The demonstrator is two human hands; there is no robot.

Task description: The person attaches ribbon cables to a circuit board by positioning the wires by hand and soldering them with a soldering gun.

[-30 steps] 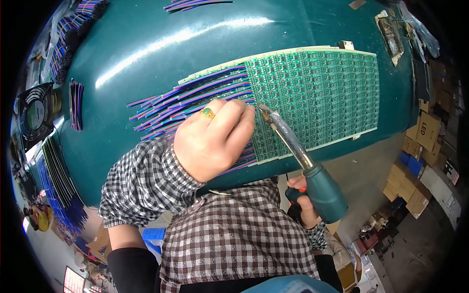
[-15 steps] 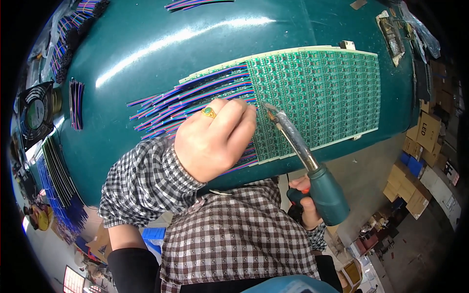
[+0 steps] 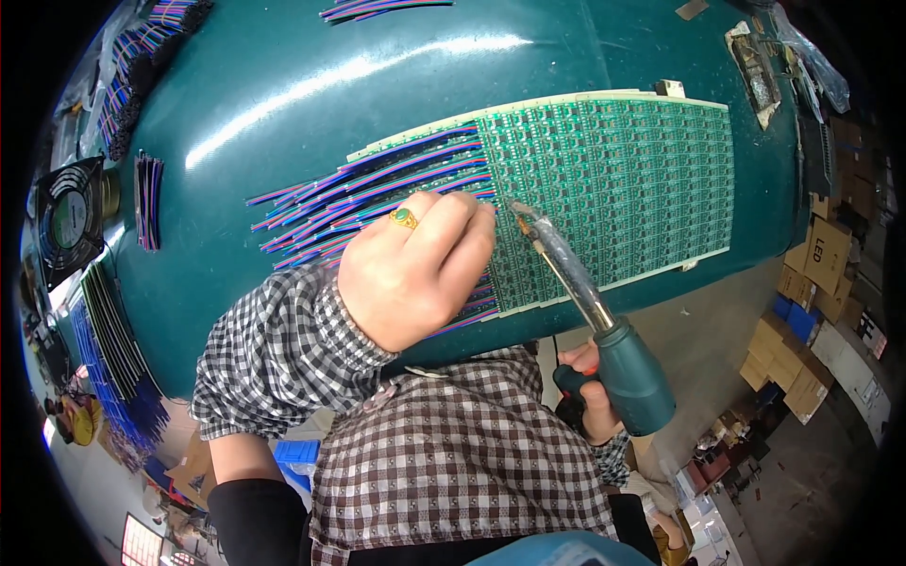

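Observation:
A green panel of small circuit boards (image 3: 613, 179) lies on the table, with rows of thin blue, red and black wires (image 3: 377, 184) along its left side. My left hand (image 3: 415, 269), a ring on one finger, rests over the wires. Its fingers are closed in a pinch at the panel's wire edge; the fingertips are partly hidden, but a wire appears to be held there. My right hand (image 3: 596, 406) grips the handle of a green soldering gun (image 3: 634, 377). The gun's metal tip points up and left, just right of my left fingertips, over the boards.
The green tabletop (image 3: 283, 57) carries a wire bundle (image 3: 148, 203) and a black fan (image 3: 71, 222) at the left, with more wires (image 3: 118, 358) below the fan. A soiled tray (image 3: 753, 71) sits at the far right. Cardboard boxes (image 3: 793, 354) stand beyond the table's right side.
The soldering gun's tip has shifted very slightly right and toward me. My left hand stays in almost the same place over the wires.

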